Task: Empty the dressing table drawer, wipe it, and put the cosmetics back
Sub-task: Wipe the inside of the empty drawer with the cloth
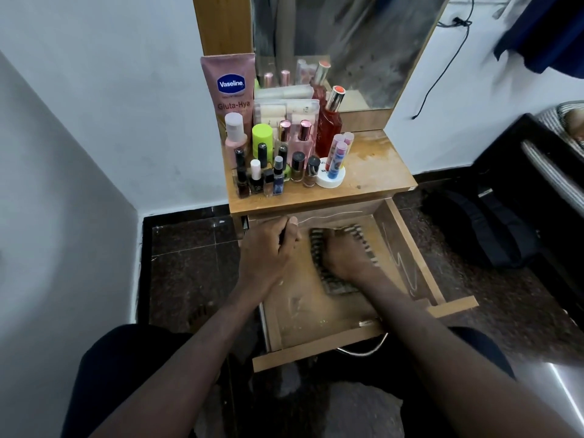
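The wooden drawer [407,248] is pulled out, and its floor holds only a cloth. My right hand [346,257] presses on that striped grey cloth [336,284] in the middle of the drawer; the hand is blurred. My left hand [268,245] rests on the drawer's back left corner with its fingers curled over the edge. Several cosmetics stand on the left half of the tabletop [376,169]: a pink Vaseline tube [229,86], a red perfume bottle [328,126], a lime green container [262,137] and nail polish bottles [278,177].
A mirror [347,42] rises behind the tabletop. White walls close in on the left. A dark bag [480,229] lies on the dark tiled floor to the right, beside a bed edge [550,165]. My knees sit below the drawer front with its metal handle [363,352].
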`<action>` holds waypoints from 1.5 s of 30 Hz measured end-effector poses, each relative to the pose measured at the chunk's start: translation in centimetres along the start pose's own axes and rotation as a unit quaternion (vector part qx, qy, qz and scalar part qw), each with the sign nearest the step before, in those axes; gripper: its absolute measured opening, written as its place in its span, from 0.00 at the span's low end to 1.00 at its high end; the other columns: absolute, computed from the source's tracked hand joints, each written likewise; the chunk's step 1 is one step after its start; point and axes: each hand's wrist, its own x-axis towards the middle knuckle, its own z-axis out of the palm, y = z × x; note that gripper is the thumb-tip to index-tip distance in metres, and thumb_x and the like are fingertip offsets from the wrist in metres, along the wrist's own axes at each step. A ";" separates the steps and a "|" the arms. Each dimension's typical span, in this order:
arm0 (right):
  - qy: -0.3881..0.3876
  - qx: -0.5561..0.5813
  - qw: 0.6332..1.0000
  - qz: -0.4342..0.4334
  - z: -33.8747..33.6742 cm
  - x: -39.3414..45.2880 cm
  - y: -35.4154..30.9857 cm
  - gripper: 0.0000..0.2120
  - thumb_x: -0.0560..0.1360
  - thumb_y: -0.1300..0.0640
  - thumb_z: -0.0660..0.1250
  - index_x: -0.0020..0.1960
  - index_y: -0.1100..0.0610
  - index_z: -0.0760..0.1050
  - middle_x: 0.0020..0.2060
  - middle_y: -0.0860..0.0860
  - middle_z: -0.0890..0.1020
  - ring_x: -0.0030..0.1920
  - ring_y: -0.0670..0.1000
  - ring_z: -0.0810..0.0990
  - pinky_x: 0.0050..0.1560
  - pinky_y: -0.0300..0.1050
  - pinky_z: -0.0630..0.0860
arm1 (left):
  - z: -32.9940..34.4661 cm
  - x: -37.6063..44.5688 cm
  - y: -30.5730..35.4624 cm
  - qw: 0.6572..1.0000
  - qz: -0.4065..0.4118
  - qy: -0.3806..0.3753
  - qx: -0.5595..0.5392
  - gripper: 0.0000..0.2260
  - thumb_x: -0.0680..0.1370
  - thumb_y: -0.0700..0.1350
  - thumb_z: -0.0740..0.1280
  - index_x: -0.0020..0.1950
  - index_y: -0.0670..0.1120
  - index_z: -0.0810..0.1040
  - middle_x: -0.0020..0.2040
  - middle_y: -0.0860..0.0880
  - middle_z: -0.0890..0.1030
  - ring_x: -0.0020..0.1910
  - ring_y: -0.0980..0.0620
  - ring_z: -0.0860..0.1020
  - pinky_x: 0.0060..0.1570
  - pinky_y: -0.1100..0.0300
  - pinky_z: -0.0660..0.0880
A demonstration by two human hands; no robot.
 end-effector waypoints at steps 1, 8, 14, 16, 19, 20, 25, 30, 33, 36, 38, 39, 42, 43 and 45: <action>0.001 0.006 1.000 -0.021 0.4 -0.6 -1.9 0.15 0.83 0.54 0.61 0.67 0.58 0.75 0.58 0.61 0.84 0.55 0.62 0.84 0.56 0.54 0.81 | 0.0 0.0 0.1 1.000 0.000 -0.004 0.008 0.16 0.87 0.49 0.62 0.42 0.50 0.82 0.36 0.58 0.81 0.35 0.62 0.80 0.39 0.64 0.74; -0.048 0.019 0.992 -0.111 2.2 -1.6 -5.7 0.16 0.80 0.53 0.65 0.65 0.57 0.78 0.58 0.59 0.84 0.58 0.61 0.84 0.58 0.55 0.82 | -0.6 0.1 0.6 0.999 -0.010 -0.032 0.034 0.17 0.87 0.50 0.62 0.42 0.50 0.82 0.36 0.57 0.82 0.35 0.61 0.79 0.40 0.56 0.78; -0.027 0.052 0.996 0.069 -1.2 -1.0 4.9 0.19 0.86 0.49 0.56 0.58 0.62 0.79 0.58 0.63 0.84 0.58 0.62 0.83 0.63 0.53 0.78 | -2.2 -1.9 0.1 0.999 0.036 -0.016 0.007 0.09 0.86 0.44 0.64 0.48 0.46 0.81 0.45 0.53 0.81 0.45 0.55 0.77 0.45 0.60 0.74; -0.032 0.040 0.996 0.076 -1.7 -1.1 5.6 0.19 0.87 0.50 0.57 0.59 0.63 0.79 0.59 0.63 0.84 0.60 0.63 0.82 0.64 0.53 0.76 | -3.2 -4.3 -0.5 0.999 -0.010 0.013 0.029 0.07 0.86 0.48 0.65 0.53 0.47 0.80 0.51 0.53 0.78 0.52 0.54 0.75 0.49 0.61 0.69; -0.049 0.024 0.996 0.070 -1.8 -1.5 4.0 0.19 0.85 0.48 0.61 0.62 0.63 0.77 0.61 0.63 0.83 0.62 0.62 0.82 0.66 0.53 0.76 | -3.5 -5.6 -1.5 0.992 -0.116 0.042 0.022 0.12 0.83 0.50 0.67 0.64 0.46 0.78 0.61 0.48 0.76 0.62 0.52 0.72 0.59 0.58 0.68; -0.045 0.020 0.997 0.061 -1.9 -1.7 3.7 0.20 0.85 0.46 0.62 0.63 0.63 0.76 0.62 0.63 0.82 0.63 0.62 0.81 0.66 0.53 0.76 | -3.2 -5.3 -1.4 0.986 -0.160 0.046 -0.007 0.14 0.82 0.48 0.69 0.66 0.45 0.76 0.62 0.47 0.75 0.62 0.51 0.73 0.59 0.57 0.70; -0.048 -0.017 0.999 -0.005 -0.2 -2.9 -0.3 0.34 0.78 0.37 0.69 0.71 0.61 0.71 0.65 0.61 0.80 0.66 0.61 0.79 0.68 0.54 0.75 | -1.2 -3.2 -0.4 0.958 -0.262 0.080 -0.081 0.15 0.80 0.43 0.72 0.65 0.45 0.76 0.61 0.49 0.72 0.57 0.53 0.74 0.50 0.74 0.67; -0.055 -0.013 0.997 -0.054 0.8 -3.2 -2.4 0.23 0.82 0.51 0.65 0.72 0.63 0.71 0.67 0.64 0.79 0.66 0.65 0.78 0.65 0.54 0.76 | -0.9 -2.0 -1.3 0.965 -0.213 0.137 -0.074 0.03 0.80 0.43 0.71 0.51 0.48 0.77 0.47 0.50 0.78 0.48 0.49 0.77 0.51 0.47 0.78; -0.051 0.080 0.995 -0.036 -0.1 -3.0 -0.6 0.18 0.82 0.54 0.65 0.67 0.64 0.74 0.61 0.63 0.81 0.62 0.63 0.81 0.62 0.53 0.76 | -0.8 -1.4 -1.0 0.975 -0.186 0.111 -0.050 0.05 0.77 0.47 0.73 0.50 0.52 0.79 0.43 0.55 0.79 0.48 0.56 0.74 0.52 0.47 0.77; -0.032 0.265 0.964 0.011 -1.1 -2.8 2.0 0.13 0.84 0.53 0.63 0.60 0.60 0.79 0.53 0.59 0.84 0.54 0.59 0.83 0.56 0.54 0.80 | -1.0 -1.6 -1.0 0.986 -0.141 0.077 0.048 0.05 0.77 0.52 0.73 0.51 0.58 0.79 0.44 0.61 0.80 0.48 0.64 0.67 0.53 0.50 0.73; -0.011 0.455 0.885 0.098 -1.4 -2.8 3.3 0.12 0.85 0.55 0.61 0.49 0.58 0.80 0.43 0.57 0.84 0.43 0.54 0.82 0.46 0.47 0.79 | -1.3 -1.7 -0.7 0.987 -0.095 0.045 0.118 0.05 0.78 0.55 0.71 0.52 0.59 0.80 0.46 0.64 0.80 0.52 0.60 0.68 0.51 0.51 0.70; -0.003 0.541 0.831 0.133 -1.4 -2.7 3.6 0.13 0.85 0.56 0.61 0.46 0.58 0.79 0.40 0.56 0.82 0.40 0.53 0.80 0.43 0.46 0.76 | -1.3 -1.7 -0.6 0.986 -0.065 0.024 0.154 0.05 0.78 0.56 0.71 0.53 0.59 0.81 0.48 0.65 0.81 0.53 0.57 0.69 0.50 0.55 0.66; -0.009 0.702 0.688 0.185 -2.3 -2.8 3.6 0.12 0.84 0.61 0.59 0.47 0.61 0.78 0.38 0.57 0.80 0.39 0.53 0.79 0.44 0.48 0.76 | -0.8 -1.5 0.1 0.968 0.023 -0.058 0.243 0.09 0.81 0.59 0.68 0.58 0.59 0.82 0.54 0.62 0.84 0.57 0.54 0.74 0.50 0.58 0.59; -0.021 0.737 0.646 0.196 -2.4 -2.8 3.7 0.11 0.83 0.61 0.59 0.51 0.63 0.79 0.41 0.59 0.82 0.41 0.54 0.81 0.48 0.50 0.79 | -0.5 -1.3 0.3 0.965 0.037 -0.081 0.246 0.09 0.81 0.59 0.68 0.59 0.59 0.82 0.56 0.61 0.84 0.57 0.55 0.74 0.52 0.57 0.63; -0.071 0.786 0.580 0.200 -2.9 -3.1 3.8 0.17 0.82 0.57 0.60 0.62 0.68 0.78 0.50 0.63 0.85 0.50 0.59 0.84 0.59 0.56 0.80 | 0.2 -1.1 0.6 0.964 0.052 -0.114 0.235 0.11 0.81 0.60 0.67 0.60 0.59 0.83 0.58 0.60 0.85 0.57 0.56 0.76 0.57 0.55 0.71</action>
